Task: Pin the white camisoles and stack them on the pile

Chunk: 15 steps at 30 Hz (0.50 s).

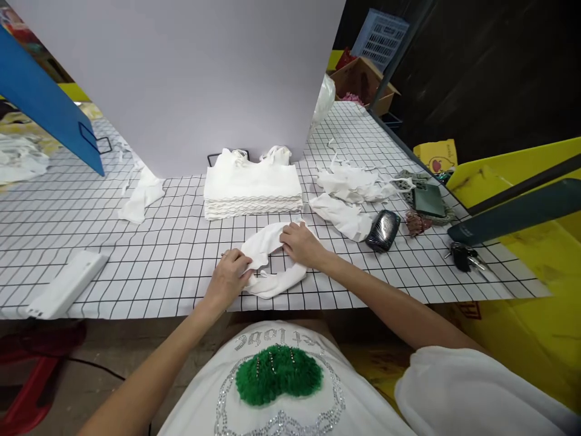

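A person sits at a bench (136,254) covered in white sheeting with a black grid, seen from their own head looking down. Both hands work a small white garment (275,266) lying near the front edge of the bench, just ahead of the person's chest. The left hand (229,280) pinches the garment's left edge, fingers closed on the fabric. The right hand (302,243) presses on its upper right part, fingers curled into the cloth (a firm grip on both sides). Just behind the garment sits a neat stack of folded white garments (253,191), against a pale upright board (181,79). To the right lies a loose pile of white garments (349,191), then a shiny black pouch (383,231), a dark green wallet (429,200) and a bunch of keys (463,255). At far left, a white oblong device (68,283) rests near the bench edge
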### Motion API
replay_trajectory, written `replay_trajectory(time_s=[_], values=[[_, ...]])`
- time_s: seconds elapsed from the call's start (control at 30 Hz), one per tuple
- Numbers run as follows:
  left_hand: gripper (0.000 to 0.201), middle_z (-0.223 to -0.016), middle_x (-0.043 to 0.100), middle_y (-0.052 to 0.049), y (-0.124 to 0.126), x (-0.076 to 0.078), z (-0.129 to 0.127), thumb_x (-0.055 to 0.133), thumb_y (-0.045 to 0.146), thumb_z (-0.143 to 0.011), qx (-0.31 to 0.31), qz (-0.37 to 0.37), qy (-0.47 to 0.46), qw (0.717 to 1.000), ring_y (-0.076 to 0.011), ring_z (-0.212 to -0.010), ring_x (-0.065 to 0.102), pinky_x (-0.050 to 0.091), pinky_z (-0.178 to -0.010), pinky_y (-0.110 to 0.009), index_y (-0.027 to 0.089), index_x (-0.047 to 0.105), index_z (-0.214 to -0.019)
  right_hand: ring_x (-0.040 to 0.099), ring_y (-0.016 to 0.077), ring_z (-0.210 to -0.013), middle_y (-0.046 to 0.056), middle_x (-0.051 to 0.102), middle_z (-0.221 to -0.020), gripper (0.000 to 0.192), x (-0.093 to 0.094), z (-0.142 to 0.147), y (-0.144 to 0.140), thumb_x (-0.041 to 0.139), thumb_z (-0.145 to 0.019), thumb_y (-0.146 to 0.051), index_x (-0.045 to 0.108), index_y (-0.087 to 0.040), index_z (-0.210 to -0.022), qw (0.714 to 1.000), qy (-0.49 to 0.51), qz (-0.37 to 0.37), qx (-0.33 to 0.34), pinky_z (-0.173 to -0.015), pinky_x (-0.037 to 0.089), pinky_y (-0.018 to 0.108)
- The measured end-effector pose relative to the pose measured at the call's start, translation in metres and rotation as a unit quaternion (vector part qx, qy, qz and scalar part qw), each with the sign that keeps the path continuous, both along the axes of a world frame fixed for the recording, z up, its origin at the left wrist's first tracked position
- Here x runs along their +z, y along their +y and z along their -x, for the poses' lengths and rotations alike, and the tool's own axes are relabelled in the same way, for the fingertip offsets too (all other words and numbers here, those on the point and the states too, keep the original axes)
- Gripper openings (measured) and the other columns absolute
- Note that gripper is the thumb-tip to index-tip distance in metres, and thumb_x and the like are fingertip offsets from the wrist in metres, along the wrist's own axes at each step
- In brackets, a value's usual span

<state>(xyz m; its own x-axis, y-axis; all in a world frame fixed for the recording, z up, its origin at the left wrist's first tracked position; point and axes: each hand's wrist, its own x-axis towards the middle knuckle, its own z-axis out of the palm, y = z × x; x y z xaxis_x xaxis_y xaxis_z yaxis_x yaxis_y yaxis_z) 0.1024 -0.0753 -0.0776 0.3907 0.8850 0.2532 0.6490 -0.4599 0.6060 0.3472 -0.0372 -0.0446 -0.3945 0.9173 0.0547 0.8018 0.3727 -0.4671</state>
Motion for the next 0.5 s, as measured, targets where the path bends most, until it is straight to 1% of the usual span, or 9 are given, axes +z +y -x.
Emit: replay_trajectory(time_s=[0.07,0.1,0.13,0.17,0.23,0.27,0.33,0.4,0.5], values=[[0.017,-0.089,0.066,-0.008,0.003,0.006,0.000,0.059,0.033,-0.089,0.017,0.063,-0.062,0.996,-0.0248,-0.086,0.060,0.049,-0.076,-0.037,0.021,0.071,-0.087,0.059,0.0210,-0.082,0.007,0.067,-0.085,0.014,0.004,-0.002,0.008,0.052,-0.090,-0.016,0.064,-0.016,-0.083,0.993,0.086,0.062,-0.048,-0.083,0.048,0.038],[0.020,-0.085,0.067,-0.007,0.005,0.011,0.000,0.060,0.038,-0.088,0.031,0.116,-0.109,0.987,-0.0231,-0.081,0.060,0.049,-0.072,-0.035,0.021,0.071,-0.085,0.058,0.0181,-0.075,0.004,0.065,-0.080,0.015,0.009,-0.005,0.013,0.051,-0.091,-0.020,0.063,-0.017,-0.083,0.982,0.146,0.095,-0.072,-0.074,0.048,0.033],[0.025,-0.082,0.067,-0.006,0.007,0.017,0.000,0.062,0.044,-0.087,0.045,0.176,-0.163,0.970,-0.0211,-0.076,0.060,0.048,-0.068,-0.032,0.020,0.071,-0.084,0.056,0.0158,-0.069,0.002,0.063,-0.077,0.016,0.017,-0.009,0.018,0.051,-0.092,-0.026,0.062,-0.017,-0.084,0.963,0.216,0.132,-0.092,-0.067,0.047,0.028],[0.031,-0.078,0.067,-0.005,0.010,0.024,-0.001,0.065,0.049,-0.085,0.059,0.232,-0.218,0.946,-0.0191,-0.071,0.059,0.047,-0.065,-0.030,0.019,0.071,-0.082,0.055,0.0140,-0.066,0.000,0.062,-0.075,0.017,0.026,-0.013,0.022,0.054,-0.092,-0.031,0.062,-0.017,-0.085,0.935,0.290,0.176,-0.106,-0.062,0.045,0.025],[0.038,-0.073,0.065,-0.003,0.014,0.038,-0.001,0.069,0.056,-0.081,0.079,0.310,-0.310,0.895,-0.0158,-0.065,0.057,0.046,-0.062,-0.027,0.018,0.070,-0.077,0.056,0.0125,-0.064,0.000,0.063,-0.075,0.020,0.046,-0.020,0.029,0.066,-0.085,-0.037,0.064,-0.017,-0.084,0.854,0.422,0.277,-0.124,-0.058,0.044,0.023],[0.039,-0.071,0.065,-0.002,0.016,0.045,-0.001,0.071,0.056,-0.079,0.083,0.331,-0.342,0.875,-0.0147,-0.064,0.056,0.046,-0.061,-0.026,0.018,0.070,-0.075,0.057,0.0125,-0.064,0.000,0.064,-0.075,0.022,0.054,-0.023,0.030,0.071,-0.081,-0.038,0.066,-0.017,-0.083,0.820,0.459,0.317,-0.129,-0.058,0.046,0.023],[0.037,-0.070,0.064,-0.002,0.018,0.057,-0.001,0.075,0.054,-0.077,0.086,0.356,-0.383,0.848,-0.0128,-0.063,0.054,0.046,-0.059,-0.025,0.018,0.071,-0.073,0.059,0.0132,-0.064,0.001,0.066,-0.073,0.023,0.067,-0.027,0.031,0.079,-0.073,-0.034,0.068,-0.015,-0.080,0.774,0.495,0.368,-0.142,-0.058,0.049,0.023],[0.035,-0.072,0.065,-0.003,0.019,0.064,0.001,0.077,0.052,-0.076,0.085,0.369,-0.407,0.831,-0.0126,-0.063,0.055,0.048,-0.059,-0.024,0.018,0.072,-0.074,0.060,0.0132,-0.062,0.002,0.067,-0.070,0.021,0.071,-0.029,0.029,0.082,-0.071,-0.030,0.068,-0.014,-0.075,0.750,0.516,0.382,-0.158,-0.058,0.050,0.024],[0.036,-0.079,0.070,-0.006,0.022,0.069,0.005,0.078,0.054,-0.074,0.093,0.359,-0.424,0.827,-0.0161,-0.072,0.061,0.054,-0.065,-0.028,0.018,0.074,-0.077,0.062,0.0141,-0.064,0.004,0.070,-0.072,0.016,0.068,-0.030,0.025,0.079,-0.073,-0.027,0.070,-0.014,-0.075,0.731,0.536,0.387,-0.168,-0.057,0.051,0.023]])
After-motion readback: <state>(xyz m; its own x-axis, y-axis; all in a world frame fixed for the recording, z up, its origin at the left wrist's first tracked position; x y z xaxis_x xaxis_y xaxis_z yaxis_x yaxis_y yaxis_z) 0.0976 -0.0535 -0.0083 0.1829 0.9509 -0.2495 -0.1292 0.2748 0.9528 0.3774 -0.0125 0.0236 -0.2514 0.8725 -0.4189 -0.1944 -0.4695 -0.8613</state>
